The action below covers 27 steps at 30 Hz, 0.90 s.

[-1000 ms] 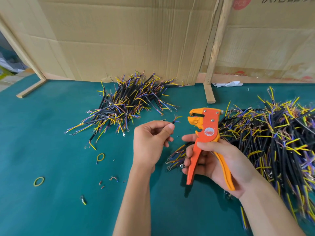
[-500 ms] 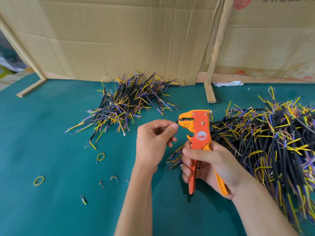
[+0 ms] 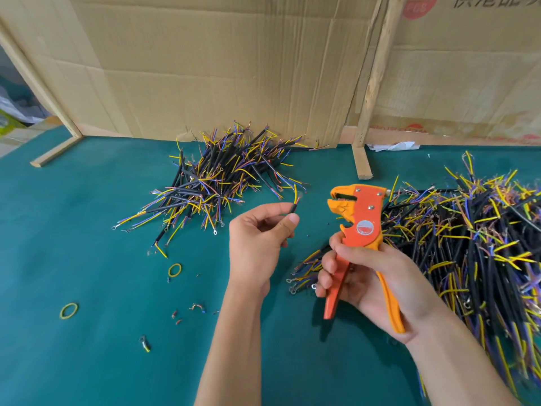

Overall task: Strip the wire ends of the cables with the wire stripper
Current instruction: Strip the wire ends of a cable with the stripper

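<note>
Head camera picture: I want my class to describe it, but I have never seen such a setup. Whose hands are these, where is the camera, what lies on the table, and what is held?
There is no machine here. A person wears a camera on the head, looking down at both hands. The left hand pinches a short black cable with coloured wire ends. The right hand has its grip on an orange wire stripper, apart from the cable. On the green table lie a small cable pile at the back, a large cable pile on the right, two yellow rubber bands and small wire scraps. Cardboard stands behind.
</note>
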### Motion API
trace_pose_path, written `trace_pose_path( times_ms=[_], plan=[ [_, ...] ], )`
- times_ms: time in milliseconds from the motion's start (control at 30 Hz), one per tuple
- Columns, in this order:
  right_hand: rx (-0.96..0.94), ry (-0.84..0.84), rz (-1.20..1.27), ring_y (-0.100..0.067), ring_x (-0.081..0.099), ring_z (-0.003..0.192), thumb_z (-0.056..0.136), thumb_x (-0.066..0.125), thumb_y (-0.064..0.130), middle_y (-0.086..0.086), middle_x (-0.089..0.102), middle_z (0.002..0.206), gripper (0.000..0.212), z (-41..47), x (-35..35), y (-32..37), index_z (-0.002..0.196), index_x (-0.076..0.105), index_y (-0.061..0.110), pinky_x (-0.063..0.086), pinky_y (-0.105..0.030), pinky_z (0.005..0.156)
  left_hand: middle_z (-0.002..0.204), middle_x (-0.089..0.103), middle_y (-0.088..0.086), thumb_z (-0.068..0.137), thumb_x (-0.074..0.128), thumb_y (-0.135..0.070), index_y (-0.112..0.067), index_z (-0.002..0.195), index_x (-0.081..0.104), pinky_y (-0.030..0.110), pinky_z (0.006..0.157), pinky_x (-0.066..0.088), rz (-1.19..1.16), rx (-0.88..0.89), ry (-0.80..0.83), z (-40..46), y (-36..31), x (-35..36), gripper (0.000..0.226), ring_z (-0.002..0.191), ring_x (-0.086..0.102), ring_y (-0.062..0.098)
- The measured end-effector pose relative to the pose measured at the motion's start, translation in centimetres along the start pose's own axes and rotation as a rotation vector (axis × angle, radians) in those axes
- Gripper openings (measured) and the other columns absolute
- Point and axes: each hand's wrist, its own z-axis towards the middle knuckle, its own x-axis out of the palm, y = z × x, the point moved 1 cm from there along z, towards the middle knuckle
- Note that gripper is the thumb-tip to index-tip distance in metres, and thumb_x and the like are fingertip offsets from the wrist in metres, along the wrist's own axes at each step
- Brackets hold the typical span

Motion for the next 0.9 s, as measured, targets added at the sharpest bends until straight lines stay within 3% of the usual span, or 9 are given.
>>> trace_pose_path(
  times_ms=[233,500,667,800,900],
  plan=[
    [0.071,0.023,-0.051,-0.038,0.060,0.070,0.069,0.086,0.015,-0.023,0.058,0.082,0.040,0.1,0.1,-0.4,0.101,0.064,0.004,0.056,-0.051,0.069,0.063,0.065,-0.002,0.080,0.078,0.000,-0.017,0.086,0.077,0.017,0.054,0.046,0.052,0.006,0.041,-0.3,-0.4,0.1,0.018,0.053,0.052,0.007],
    [0.072,0.068,-0.096,-0.037,0.059,0.068,0.070,0.082,0.008,-0.020,0.057,0.078,0.030,-0.3,0.1,-0.1,0.096,0.068,0.005,0.056,-0.048,0.066,0.063,0.065,-0.006,0.079,0.080,-0.001,-0.017,0.086,0.078,0.018,0.055,0.046,0.135,0.022,0.065,-0.3,-0.4,0.3,0.017,0.056,0.053,0.007],
    [0.065,0.039,-0.105,-0.027,0.048,0.051,0.078,0.081,0.013,-0.012,0.045,0.063,0.021,-0.1,0.6,-0.4,0.079,0.061,0.010,0.047,-0.039,0.051,0.063,0.066,-0.006,0.079,0.080,-0.001,-0.016,0.086,0.078,0.018,0.055,0.047,0.138,0.021,0.052,-0.3,-0.4,0.2,0.017,0.056,0.054,0.007],
    [0.003,-0.104,-0.159,-0.016,0.030,0.033,0.075,0.085,0.026,-0.004,0.030,0.049,0.046,0.3,1.1,-0.9,0.058,0.044,0.013,0.032,-0.023,0.038,0.064,0.067,-0.005,0.079,0.079,0.000,-0.016,0.085,0.078,0.018,0.056,0.047,0.129,0.021,0.041,-0.4,-0.3,0.4,0.017,0.056,0.054,0.007],
    [-0.064,-0.163,-0.074,-0.013,0.027,0.031,0.073,0.077,0.038,-0.002,0.028,0.049,0.044,0.3,1.6,-0.8,0.065,0.040,0.015,0.029,-0.021,0.034,0.073,0.074,-0.006,0.082,0.076,0.000,-0.016,0.091,0.079,0.019,0.066,0.052,0.162,0.033,0.066,-0.4,-0.4,0.9,0.018,0.064,0.063,0.006]
  ],
)
